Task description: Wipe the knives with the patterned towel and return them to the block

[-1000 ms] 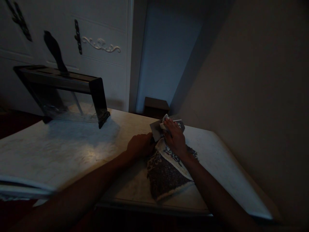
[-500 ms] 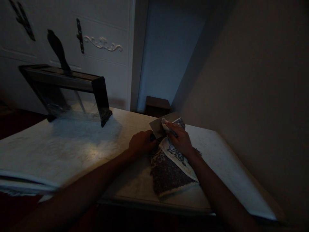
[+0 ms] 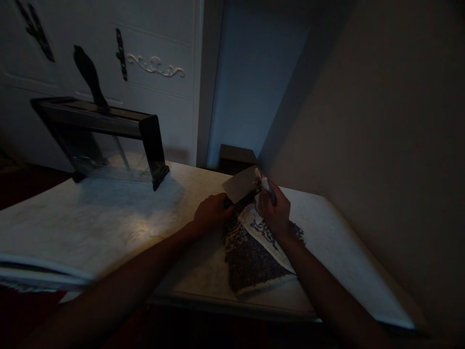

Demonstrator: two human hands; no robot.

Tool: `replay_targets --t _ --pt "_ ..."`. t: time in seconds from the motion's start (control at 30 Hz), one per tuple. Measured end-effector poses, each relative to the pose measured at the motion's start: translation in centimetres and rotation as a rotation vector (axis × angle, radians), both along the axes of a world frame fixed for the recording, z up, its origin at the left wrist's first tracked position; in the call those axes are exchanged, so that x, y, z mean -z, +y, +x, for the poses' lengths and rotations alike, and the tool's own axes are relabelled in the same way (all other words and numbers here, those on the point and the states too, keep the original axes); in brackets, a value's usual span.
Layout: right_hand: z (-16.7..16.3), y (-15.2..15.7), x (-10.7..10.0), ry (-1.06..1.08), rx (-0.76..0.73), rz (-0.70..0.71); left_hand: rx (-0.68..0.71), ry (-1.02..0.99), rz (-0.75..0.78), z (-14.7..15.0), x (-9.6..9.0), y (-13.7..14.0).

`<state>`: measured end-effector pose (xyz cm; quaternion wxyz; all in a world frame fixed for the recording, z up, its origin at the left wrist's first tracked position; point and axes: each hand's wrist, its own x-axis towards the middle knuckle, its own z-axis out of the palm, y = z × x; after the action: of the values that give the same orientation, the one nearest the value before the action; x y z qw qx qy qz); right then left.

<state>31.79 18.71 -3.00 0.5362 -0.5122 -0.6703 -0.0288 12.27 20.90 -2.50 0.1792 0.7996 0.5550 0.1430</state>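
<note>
Cleaver: the broad blade [image 3: 240, 186] sits just beyond the left hand, raised off the tabletop and tilted, its flat face turned up toward the camera; its far end meets the bunched cloth at the right hand.
Cloth: a patterned towel [image 3: 254, 252] lies on the table under and between the two hands; its near end is spread flat toward the table's front edge, its far end is gathered up in the right hand against the blade.
Left hand: the left hand [image 3: 211, 213] is closed round the cleaver's dark handle, knuckles up, resting low near the table; the handle itself is mostly hidden inside the fist.
Right hand: the right hand [image 3: 276, 211] is closed on a wad of the cloth, fingers curled, pressing that wad to the far edge of the blade; whether the fingertips touch metal cannot be told in this dim light.
Table: a pale, marbled top [image 3: 109, 218], both forearms reaching over its near edge.
Knife holder: a dark-framed stand with a clear panel [image 3: 105, 140] stands well apart to the left at the back of the table, one dark handle [image 3: 88, 75] sticking up out of its top.
Behind: a white panelled door with scroll ornament [image 3: 156, 65] and a small dark box [image 3: 237, 157] low by the wall, just past the blade.
In the way: nothing lies between the hands and the knife holder; the towel's heaped folds crowd the blade's right side.
</note>
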Motion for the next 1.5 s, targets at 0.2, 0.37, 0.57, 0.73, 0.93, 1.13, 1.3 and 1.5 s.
replay_targets --t 0.2,0.37,0.57,0.73,0.93,1.13,1.3,1.5 --pt "-1.1 -0.3 0.1 -0.289 -0.091 0.166 0.057 0.110 0.124 0.6 0.2 -0.9" --pt "-2.2 0.9 0.6 -0.603 -0.222 0.111 0.116 0.235 0.122 1.1 0.2 -1.6" --pt "-1.7 1.8 0.5 -0.517 -0.141 -0.009 0.166 0.243 0.157 1.3 0.0 -2.0" --pt "0.3 3.2 0.9 -0.373 -0.042 -0.019 0.190 0.276 0.158 1.4 -0.2 -2.2" --pt "2.2 4.3 1.4 -0.189 0.067 -0.041 0.170 0.264 0.121 1.3 -0.5 -2.3" --pt "3.5 4.3 1.1 -0.036 0.183 -0.106 0.144 0.261 0.136 1.1 -0.2 -2.0" --pt "3.7 3.9 0.6 0.007 0.226 -0.139 0.135 0.241 0.110 1.1 -0.3 -1.9" --pt "4.4 4.0 1.0 0.085 0.336 -0.156 0.119 0.228 0.092 1.1 -0.3 -1.8"
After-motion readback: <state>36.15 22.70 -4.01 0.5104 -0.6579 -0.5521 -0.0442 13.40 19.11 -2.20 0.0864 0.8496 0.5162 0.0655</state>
